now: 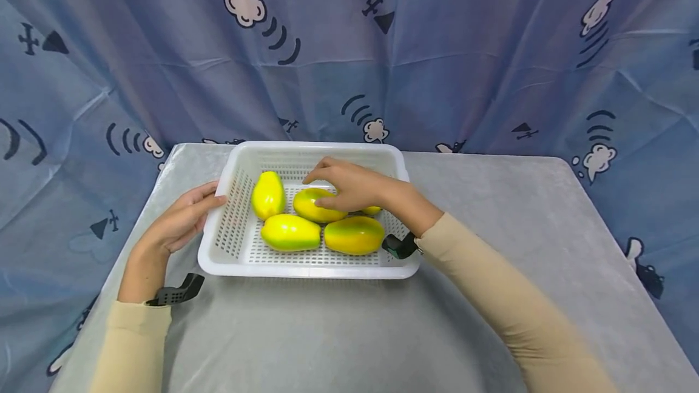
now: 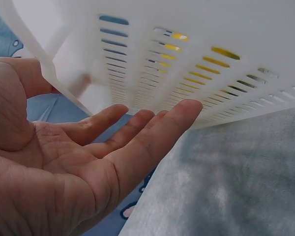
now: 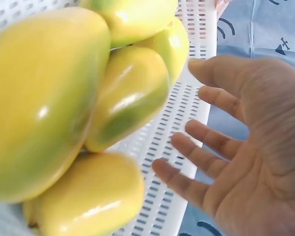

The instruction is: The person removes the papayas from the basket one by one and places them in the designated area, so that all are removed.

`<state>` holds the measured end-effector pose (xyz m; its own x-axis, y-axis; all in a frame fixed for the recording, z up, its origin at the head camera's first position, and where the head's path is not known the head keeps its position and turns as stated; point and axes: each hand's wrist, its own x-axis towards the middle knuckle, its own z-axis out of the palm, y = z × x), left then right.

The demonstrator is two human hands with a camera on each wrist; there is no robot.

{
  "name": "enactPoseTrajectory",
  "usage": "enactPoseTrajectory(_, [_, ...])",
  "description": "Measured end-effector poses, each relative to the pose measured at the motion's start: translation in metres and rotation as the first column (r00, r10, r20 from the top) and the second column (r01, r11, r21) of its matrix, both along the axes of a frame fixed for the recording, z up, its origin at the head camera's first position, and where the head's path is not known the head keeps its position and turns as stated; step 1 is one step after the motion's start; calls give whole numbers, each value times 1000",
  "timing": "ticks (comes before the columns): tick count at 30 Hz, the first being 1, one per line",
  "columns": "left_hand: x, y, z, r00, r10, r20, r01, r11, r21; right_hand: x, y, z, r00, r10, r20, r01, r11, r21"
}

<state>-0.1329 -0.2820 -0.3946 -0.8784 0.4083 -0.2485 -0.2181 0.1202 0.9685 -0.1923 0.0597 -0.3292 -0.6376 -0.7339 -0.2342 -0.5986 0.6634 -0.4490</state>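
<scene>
Several glossy yellow-green fruits that look like papayas lie in a white perforated plastic basket (image 1: 308,272). My left hand (image 1: 185,217) holds the basket's left side: the thumb hooks over the rim, while its fingers (image 2: 152,135) extend along the outside of the slotted wall. Over the fruits is my right hand (image 1: 355,187), fingers spread and slightly bent, holding nothing. From the head it overlaps the middle papaya (image 1: 311,205) and partly hides another on the right. In the right wrist view, a gap shows between the fingers (image 3: 206,137) and the nearest papaya (image 3: 132,98).
The basket sits on a grey cloth-covered table (image 1: 327,332). Behind and beside the table hangs a blue patterned curtain (image 1: 327,47). A dark wrist device (image 1: 177,290) is on the left wrist, and another (image 1: 400,246) on the right.
</scene>
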Motion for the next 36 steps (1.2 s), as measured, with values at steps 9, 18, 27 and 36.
enactPoseTrajectory(9, [-3,0,6,1000,0,-19,0,1000,-28,-2,-15,1,998,39,47,-41,997,58])
enactPoseTrajectory(18, [-1,-2,5,1000,-6,-20,6,1000,-30,-2,-25,-8,996,49,69,-56,994,96])
enactPoseTrajectory(27, [-7,3,5,998,-32,-50,32,999,3,2,-25,-8,1000,7,30,-11,989,150])
enactPoseTrajectory(36, [-3,0,4,999,-25,-33,24,1000,-19,5,-31,-11,1000,-25,8,23,973,229])
